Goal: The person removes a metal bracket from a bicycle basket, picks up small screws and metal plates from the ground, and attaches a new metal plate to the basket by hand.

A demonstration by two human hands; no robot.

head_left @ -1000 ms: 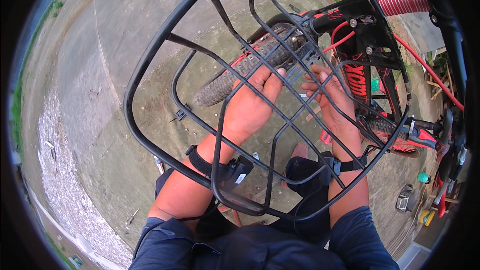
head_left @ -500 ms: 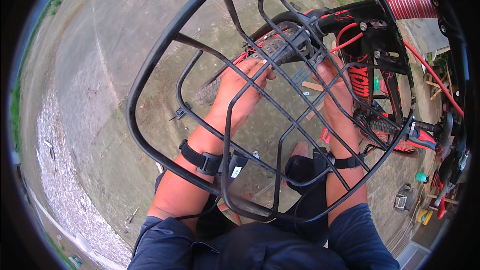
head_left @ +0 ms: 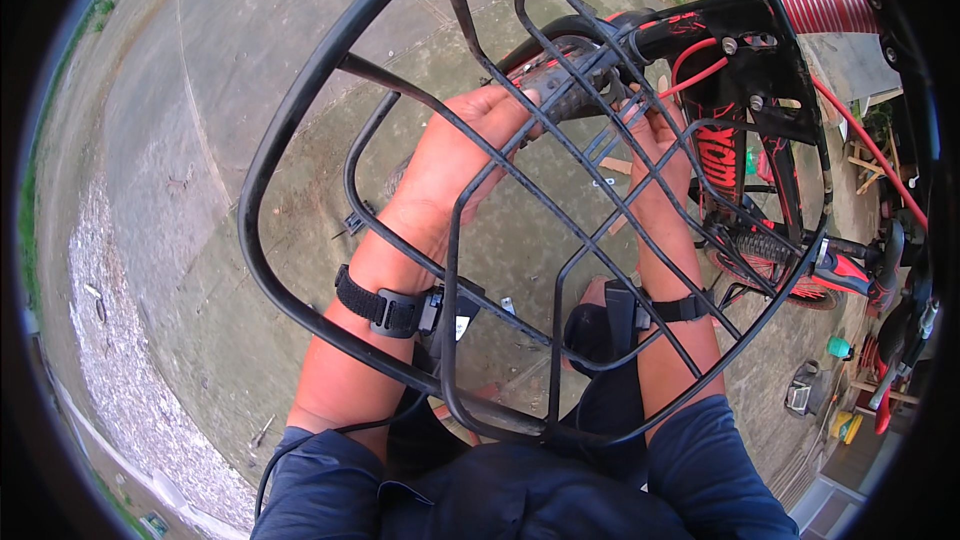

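Note:
A black wire basket [head_left: 250, 200] spreads across the view, and both hands show through its bars. Behind it stands a black and red bicycle [head_left: 718, 165], with its knobbly front tyre [head_left: 565, 90] under the basket's far part. My left hand [head_left: 468, 145] is closed at the near side of that tyre, thumb on the tread, its other fingers partly hidden. Close to the wheel's right side, my right hand [head_left: 658, 135] has its fingers curled together below the head of the frame. What they pinch is masked by the bars and too small to name.
Red cables [head_left: 865, 145] run down the right side. A teal item [head_left: 840, 347], a yellow item [head_left: 847, 428] and scraps of wood [head_left: 865, 168] lie on the ground to the right. A pale strip [head_left: 130, 340] of debris crosses the concrete at left.
My left hand has moved up and slightly left against the tyre, its pinch now at the tread. My right hand has drawn its fingers closer together. The front wheel has turned slightly.

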